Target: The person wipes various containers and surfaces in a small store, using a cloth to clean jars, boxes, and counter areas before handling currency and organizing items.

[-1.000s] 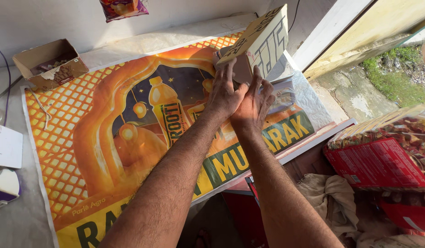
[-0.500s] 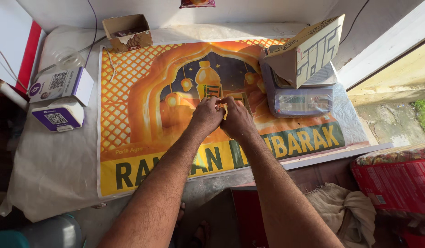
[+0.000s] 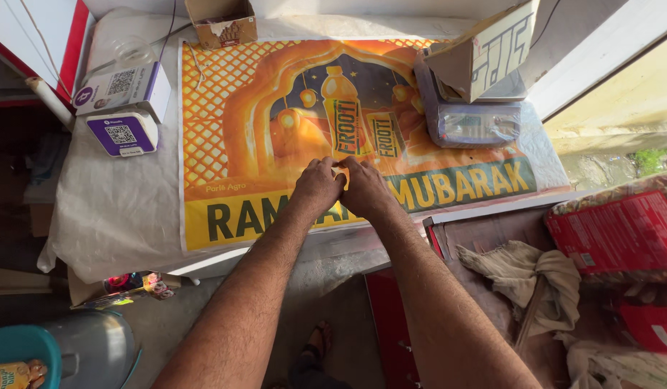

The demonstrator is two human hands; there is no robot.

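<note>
My left hand (image 3: 315, 189) and right hand (image 3: 363, 189) sit knuckle to knuckle, fingers curled tight, on the glossy orange poster (image 3: 239, 144) spread flat across the counter, though what they pinch I cannot tell, with a small open cardboard box (image 3: 221, 21) at its far edge.

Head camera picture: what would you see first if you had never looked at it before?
The big orange poster with painted bottles jumps out first; it covers most of the counter. Both hands, left hand and right hand, rest together on its lower middle, fingertips touching. At the right end stands a scale with a tilted cardboard box on top.
</note>
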